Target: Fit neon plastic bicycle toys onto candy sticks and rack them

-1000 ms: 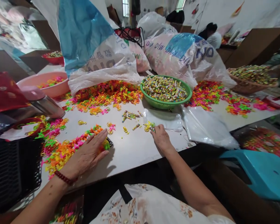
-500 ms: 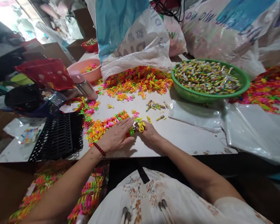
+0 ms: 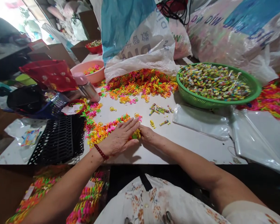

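My left hand (image 3: 119, 137), with a red bead bracelet (image 3: 101, 151) at the wrist, lies flat with outstretched fingers over the right end of a block of small plastic toys (image 3: 98, 134) lined up in rows of orange, pink, green and yellow. Close against its fingertips, my right hand (image 3: 148, 134) has its fingers curled at a yellow plastic toy (image 3: 137, 134) at the end of the rows. Its fingertips are partly hidden. Just right of the hands lie a loose yellow toy (image 3: 152, 124) and several candy-filled tubes (image 3: 160, 109).
A green basket (image 3: 220, 104) full of candy tubes stands at the right, behind clear plastic bags (image 3: 200, 122). Loose toys (image 3: 140, 85) spill from a large sack (image 3: 140, 40) at the back. Black plastic trays (image 3: 58, 140) and a flask (image 3: 87, 88) are on the left.
The yellow toy in my right hand has moved left to the end of the rows, partly under my left hand. My hands have come closer together. The view has shifted slightly.
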### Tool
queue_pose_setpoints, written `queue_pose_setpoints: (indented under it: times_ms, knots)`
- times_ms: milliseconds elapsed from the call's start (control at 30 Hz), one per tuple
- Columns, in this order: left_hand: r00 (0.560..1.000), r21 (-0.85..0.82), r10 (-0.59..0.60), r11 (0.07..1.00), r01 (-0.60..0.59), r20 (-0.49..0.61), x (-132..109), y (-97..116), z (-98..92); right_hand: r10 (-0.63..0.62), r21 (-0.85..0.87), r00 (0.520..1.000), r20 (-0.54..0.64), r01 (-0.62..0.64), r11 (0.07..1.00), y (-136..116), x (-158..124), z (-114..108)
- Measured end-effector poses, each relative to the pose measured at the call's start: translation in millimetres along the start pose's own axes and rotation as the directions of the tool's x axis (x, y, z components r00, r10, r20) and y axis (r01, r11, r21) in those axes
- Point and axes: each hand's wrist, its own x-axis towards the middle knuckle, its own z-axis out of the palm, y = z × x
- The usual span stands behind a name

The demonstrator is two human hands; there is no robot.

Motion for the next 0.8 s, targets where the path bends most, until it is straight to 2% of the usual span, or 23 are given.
queue_pose_setpoints:
  times_ms: [100,233,367,433,467,500,533,567,633,667,700,733,767,800]
  knots:
    - [1.0,0.06,0.016,0.998,-0.017,0.019,4.8,2.0,6.0,-0.046,-0.001,0.999,-0.004,0.046,0.999,7.3,-0.2,2.2]
    - [1.0,0.081,-0.013,0.997,0.014,-0.009,10.5,0.6,16.3,-0.031,-0.015,0.999,-0.019,0.031,0.999,6.7,0.9,3.4]
    - [1.0,-0.016,0.01,1.0,-0.009,0.005,8.3,-7.1,4.0,0.021,-0.035,0.998,-0.051,-0.023,0.999,-6.5,-4.3,4.7]
    - [0.993,-0.105,-0.062,0.993,0.051,-0.099,-6.8,-11.9,-10.1,0.067,-0.049,0.992,-0.105,-0.073,0.996,-12.6,-14.9,6.3]
    - [0.971,-0.152,-0.138,0.982,0.109,-0.195,-19.0,-14.5,-16.6,0.108,-0.034,0.983,-0.15,-0.114,0.993,-14.9,-21.9,7.3]
    - [0.923,-0.199,-0.236,0.963,0.181,-0.303,-33.7,-17.3,-21.3,0.165,0.006,0.966,-0.199,-0.167,0.986,-17.0,-29.2,8.3]
    - [0.846,-0.25,-0.343,0.933,0.258,-0.408,-50.1,-20.5,-23.5,0.239,0.07,0.941,-0.24,-0.229,0.971,-19.2,-36.1,9.3]
    - [0.744,-0.306,-0.451,0.891,0.336,-0.494,-67.1,-24.3,-22.6,0.319,0.15,0.911,-0.262,-0.289,0.946,-21.7,-41.6,10.3]
    - [0.508,-0.439,-0.643,0.764,0.472,-0.573,-97.9,-33.1,-11.4,0.434,0.291,0.865,-0.252,-0.36,0.887,-28.2,-46.0,12.3]
    - [0.392,-0.517,-0.725,0.683,0.516,-0.566,-109.5,-37.5,-2.0,0.453,0.327,0.86,-0.235,-0.37,0.87,-32.1,-44.3,13.6]
    - [0.301,-0.598,-0.794,0.6,0.531,-0.528,-117.7,-41.4,8.8,0.453,0.335,0.862,-0.227,-0.367,0.867,-36.0,-40.0,15.3]
    - [0.234,-0.669,-0.847,0.524,0.528,-0.478,-122.0,-44.4,19.9,0.44,0.324,0.868,-0.231,-0.358,0.876,-39.5,-33.5,17.5]
    - [0.207,-0.722,-0.884,0.463,0.514,-0.419,-122.8,-46.4,30.5,0.424,0.301,0.873,-0.242,-0.348,0.888,-42.1,-25.3,19.9]
    - [0.218,-0.752,-0.901,0.433,0.498,-0.375,-120.4,-47.1,39.8,0.411,0.278,0.876,-0.251,-0.341,0.898,-43.5,-15.9,22.4]
